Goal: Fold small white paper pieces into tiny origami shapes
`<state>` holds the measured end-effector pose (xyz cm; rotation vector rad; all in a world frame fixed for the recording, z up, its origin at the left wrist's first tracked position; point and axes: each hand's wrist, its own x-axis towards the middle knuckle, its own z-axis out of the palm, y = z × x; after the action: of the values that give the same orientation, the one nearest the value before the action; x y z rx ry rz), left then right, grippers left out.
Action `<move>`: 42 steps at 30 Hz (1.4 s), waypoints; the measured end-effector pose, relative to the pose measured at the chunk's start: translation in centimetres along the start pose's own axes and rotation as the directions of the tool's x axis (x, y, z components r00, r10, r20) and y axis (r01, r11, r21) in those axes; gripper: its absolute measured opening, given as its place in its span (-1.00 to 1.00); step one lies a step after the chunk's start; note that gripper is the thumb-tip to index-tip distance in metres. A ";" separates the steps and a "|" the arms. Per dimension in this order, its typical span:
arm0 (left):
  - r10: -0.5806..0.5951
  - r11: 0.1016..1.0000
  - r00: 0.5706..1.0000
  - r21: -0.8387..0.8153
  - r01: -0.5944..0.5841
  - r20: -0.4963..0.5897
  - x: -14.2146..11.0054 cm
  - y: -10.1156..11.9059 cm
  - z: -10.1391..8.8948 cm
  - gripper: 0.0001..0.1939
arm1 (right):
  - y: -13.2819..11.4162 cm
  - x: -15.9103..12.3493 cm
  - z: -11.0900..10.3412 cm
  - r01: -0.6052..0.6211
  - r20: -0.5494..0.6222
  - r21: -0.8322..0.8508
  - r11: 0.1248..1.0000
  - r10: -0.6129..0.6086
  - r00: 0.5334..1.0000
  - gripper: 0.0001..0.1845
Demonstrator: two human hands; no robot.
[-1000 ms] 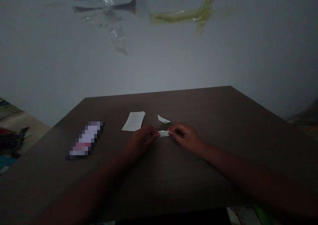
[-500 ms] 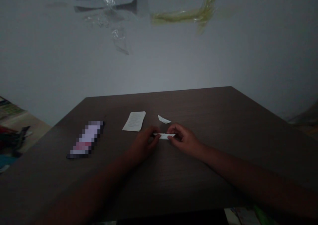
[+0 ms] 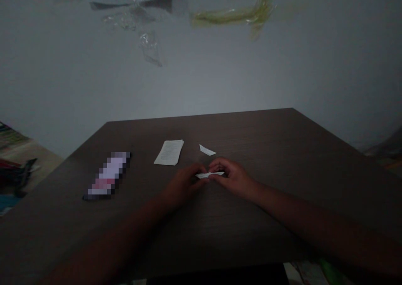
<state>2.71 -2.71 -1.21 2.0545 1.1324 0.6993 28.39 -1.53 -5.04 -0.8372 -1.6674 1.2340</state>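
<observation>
Pinching a small folded paper strip (image 3: 210,174) between both hands, low over the dark wooden table (image 3: 282,151).

Left hand (image 3: 184,184) and right hand (image 3: 232,177) each close their fingertips on one end of it — a flat paper sheet (image 3: 169,152) and a torn scrap (image 3: 207,150) lie just beyond; a pixelated object (image 3: 108,176) sits well to the left.

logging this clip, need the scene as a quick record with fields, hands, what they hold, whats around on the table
left hand: pinches the left end of the small folded paper strip
right hand: pinches the right end of the same strip
strip: white, narrow, held low over the dark wooden table
beyond the hands: a torn white paper scrap and a printed paper slip, both lying flat
left side: a flat blurred-out object
lighting: dim
</observation>
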 end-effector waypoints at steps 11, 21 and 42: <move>-0.145 0.979 0.989 -0.148 0.138 -0.032 0.0 0.8 0.1 -0.80 | -0.4 0.4 -0.4 -0.076 0.072 0.103 0.992 0.069 0.995 -0.64; -0.217 0.938 0.976 -0.277 0.210 0.008 0.3 0.3 -0.1 -0.77 | -0.2 1.1 -1.5 -0.140 0.056 0.108 0.984 0.135 0.989 -0.63; -0.026 0.999 0.978 -0.039 0.035 0.209 -0.4 1.6 -2.0 -0.83 | 0.1 0.7 -0.7 -0.249 0.074 0.156 0.956 0.240 0.968 -0.48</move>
<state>1.92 -3.09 1.24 2.0175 1.0180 0.4759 28.81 -0.61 -4.87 -0.9348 -1.5121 1.5543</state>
